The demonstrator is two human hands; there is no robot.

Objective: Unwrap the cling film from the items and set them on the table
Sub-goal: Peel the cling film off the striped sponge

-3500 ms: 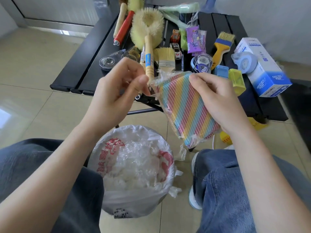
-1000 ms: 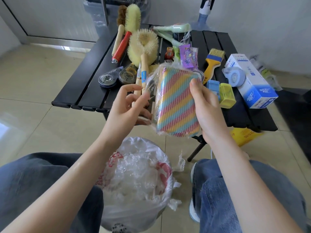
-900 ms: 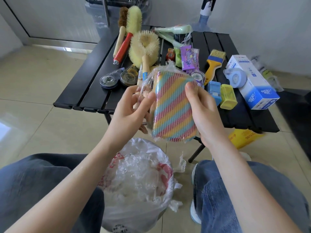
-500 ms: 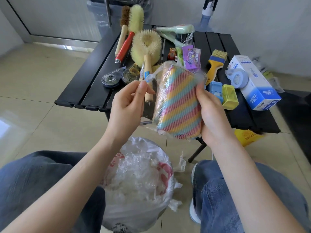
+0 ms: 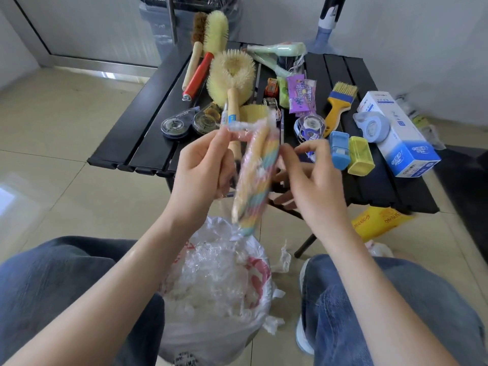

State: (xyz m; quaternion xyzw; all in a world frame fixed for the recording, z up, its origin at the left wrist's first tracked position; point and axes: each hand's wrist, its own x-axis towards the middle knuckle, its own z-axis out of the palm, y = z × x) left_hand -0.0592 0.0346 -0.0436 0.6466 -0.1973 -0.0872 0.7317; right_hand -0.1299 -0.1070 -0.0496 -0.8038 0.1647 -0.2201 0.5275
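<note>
A rainbow-striped sponge (image 5: 256, 178) wrapped in cling film hangs edge-on between my hands, above the bin bag. My left hand (image 5: 203, 170) pinches a twisted strand of the cling film (image 5: 237, 127) at the sponge's top left corner. My right hand (image 5: 311, 180) is beside the sponge with its fingers spread and relaxed; its thumb touches the sponge's right edge. The black slatted table (image 5: 137, 136) stands just beyond.
On the table lie round bristle brushes (image 5: 231, 72), a yellow paintbrush (image 5: 339, 101), tape dispensers (image 5: 174, 126), small blue and yellow boxes (image 5: 351, 153) and a white-blue carton (image 5: 396, 133). A white bin bag (image 5: 219, 286) of crumpled film sits between my knees. A yellow packet (image 5: 380, 220) lies on the floor.
The sponge has turned from face-on to edge-on. My right hand has let go its grip and spread its fingers. My left hand has pulled a film strand up and left.
</note>
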